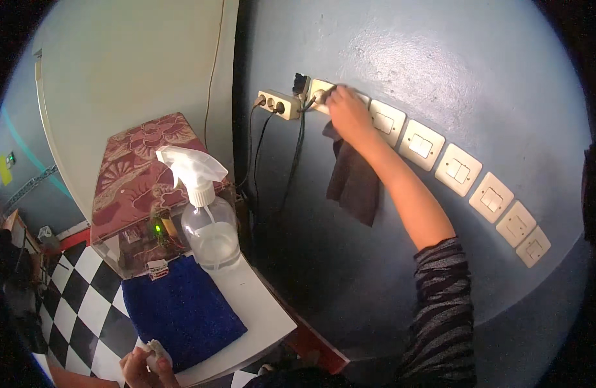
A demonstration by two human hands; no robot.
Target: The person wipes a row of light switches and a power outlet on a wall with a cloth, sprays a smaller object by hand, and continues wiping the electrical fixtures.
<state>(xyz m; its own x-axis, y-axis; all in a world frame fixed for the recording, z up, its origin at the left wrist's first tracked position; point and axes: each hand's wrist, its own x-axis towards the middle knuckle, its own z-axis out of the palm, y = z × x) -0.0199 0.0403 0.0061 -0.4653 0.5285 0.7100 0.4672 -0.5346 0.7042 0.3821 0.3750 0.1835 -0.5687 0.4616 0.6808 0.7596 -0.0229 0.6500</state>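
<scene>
Up on the grey-blue wall, my right hand is closed on a dark cloth. The cloth hangs down below the hand, and its bunched part presses near a plug at the first white wall plate. Low at the left, my left hand pinches a small whitish piece, whose kind I cannot make out. That hand is beside the near edge of a folded blue towel. Behind the towel, a clear spray bottle with a white trigger head stands upright, partly filled with liquid.
White switch plates run in a row down the wall to the right. A power strip with plugged-in dark cords hangs left of my right hand. A box with a maroon patterned top stands on the white table.
</scene>
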